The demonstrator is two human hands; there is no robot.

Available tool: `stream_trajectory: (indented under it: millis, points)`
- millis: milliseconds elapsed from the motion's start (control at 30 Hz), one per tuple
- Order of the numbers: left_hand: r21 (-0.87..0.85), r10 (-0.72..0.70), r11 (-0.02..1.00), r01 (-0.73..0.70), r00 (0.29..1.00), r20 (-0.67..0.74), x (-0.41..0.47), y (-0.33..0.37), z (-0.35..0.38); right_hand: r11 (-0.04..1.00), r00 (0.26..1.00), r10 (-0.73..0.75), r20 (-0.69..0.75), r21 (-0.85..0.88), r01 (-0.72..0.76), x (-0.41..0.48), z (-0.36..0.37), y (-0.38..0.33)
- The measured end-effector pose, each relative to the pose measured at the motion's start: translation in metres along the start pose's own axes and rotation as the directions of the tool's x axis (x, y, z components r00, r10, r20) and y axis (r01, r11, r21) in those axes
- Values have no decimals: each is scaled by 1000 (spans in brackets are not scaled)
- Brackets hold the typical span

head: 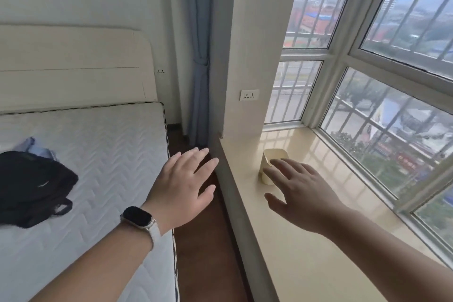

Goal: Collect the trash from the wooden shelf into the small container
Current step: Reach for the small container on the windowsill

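Observation:
A small cream container (272,158) stands upright on the beige window sill (306,247). My right hand (297,189) hovers over the sill with fingers spread, its fingertips in front of the container's near side and partly hiding it. My left hand (182,184), a watch on its wrist, is spread open over the dark floor gap between the bed and the sill, holding nothing. No wooden shelf or trash shows in this view.
A bare white mattress (98,154) with a black bag (31,186) and a blue cloth (31,146) lies at the left. A blue curtain (199,56) hangs in the corner. Barred windows (392,105) bound the sill on the right. A wall socket (249,95) sits above the sill.

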State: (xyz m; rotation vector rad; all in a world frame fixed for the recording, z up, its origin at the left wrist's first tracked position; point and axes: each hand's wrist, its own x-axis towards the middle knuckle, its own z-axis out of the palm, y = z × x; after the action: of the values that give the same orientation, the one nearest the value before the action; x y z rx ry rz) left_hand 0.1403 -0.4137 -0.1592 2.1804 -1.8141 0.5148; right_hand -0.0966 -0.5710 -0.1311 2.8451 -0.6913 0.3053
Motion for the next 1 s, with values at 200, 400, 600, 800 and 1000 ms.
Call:
stream_trajectory:
  millis: [200, 400, 600, 800, 1000]
  points:
    - [-4, -9, 1000, 9, 998, 59, 34, -22, 34, 999, 1000, -2, 29, 44, 1, 45, 42, 25]
    - [18, -7, 1000, 5, 993, 121, 104, -34, 71, 996, 999, 35, 27, 78, -37, 102, 82, 75]
    - [18, 59, 998, -63, 986, 159, 193, -32, 116, 993, 998, 57, 16, 106, -58, 151, 115, 134]
    - [28, 130, 990, -139, 966, 223, 255, -35, 144, 987, 994, 103, 44, 118, -108, 186, 136, 177]
    - [-13, 219, 974, -224, 934, 282, 308, -43, 175, 972, 976, 189, 105, 124, -202, 204, 152, 198]
